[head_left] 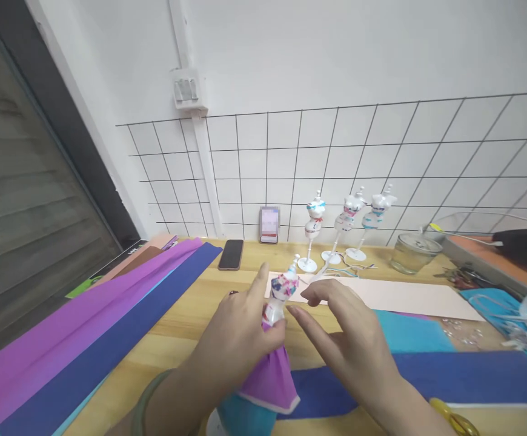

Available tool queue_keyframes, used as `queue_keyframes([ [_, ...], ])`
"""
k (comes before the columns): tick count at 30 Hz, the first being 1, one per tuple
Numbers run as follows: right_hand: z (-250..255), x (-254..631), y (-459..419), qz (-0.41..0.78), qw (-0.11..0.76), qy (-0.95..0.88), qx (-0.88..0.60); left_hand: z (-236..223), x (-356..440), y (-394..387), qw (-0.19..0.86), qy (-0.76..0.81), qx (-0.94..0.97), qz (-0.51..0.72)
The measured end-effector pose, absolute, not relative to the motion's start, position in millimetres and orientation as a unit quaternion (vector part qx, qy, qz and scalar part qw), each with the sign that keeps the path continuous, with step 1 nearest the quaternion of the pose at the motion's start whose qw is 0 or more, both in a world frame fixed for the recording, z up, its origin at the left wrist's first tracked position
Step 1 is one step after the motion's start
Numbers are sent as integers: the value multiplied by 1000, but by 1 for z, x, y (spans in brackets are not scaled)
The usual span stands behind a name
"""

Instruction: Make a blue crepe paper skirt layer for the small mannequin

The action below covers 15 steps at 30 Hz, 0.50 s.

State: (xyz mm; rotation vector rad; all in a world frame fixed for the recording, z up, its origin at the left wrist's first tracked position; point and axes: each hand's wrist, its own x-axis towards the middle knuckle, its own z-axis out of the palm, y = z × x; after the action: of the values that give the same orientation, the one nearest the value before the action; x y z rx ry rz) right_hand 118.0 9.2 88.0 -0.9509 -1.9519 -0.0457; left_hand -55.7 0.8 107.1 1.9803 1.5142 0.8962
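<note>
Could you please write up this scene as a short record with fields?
Left hand: the hand holds a small dress form at the waist
Right hand: the hand is open beside the dress form, fingers curved
Garment: purple skirt over a teal layer
Stands behind: three white mannequins with coloured trim
Phones: dark phone lying flat; lit phone propped upright
Left side: long purple strip and blue strip
Right side: glass jar, pale pink strip
</note>
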Motion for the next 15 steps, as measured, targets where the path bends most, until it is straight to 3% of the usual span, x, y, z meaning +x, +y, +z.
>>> queue_keyframes([
  [6,83,115,9,-9,448,-789,-420,93,-44,-4,187,530,766,312],
  [15,85,123,17,138,419,-779,-446,110,-56,5,286,550,727,295],
])
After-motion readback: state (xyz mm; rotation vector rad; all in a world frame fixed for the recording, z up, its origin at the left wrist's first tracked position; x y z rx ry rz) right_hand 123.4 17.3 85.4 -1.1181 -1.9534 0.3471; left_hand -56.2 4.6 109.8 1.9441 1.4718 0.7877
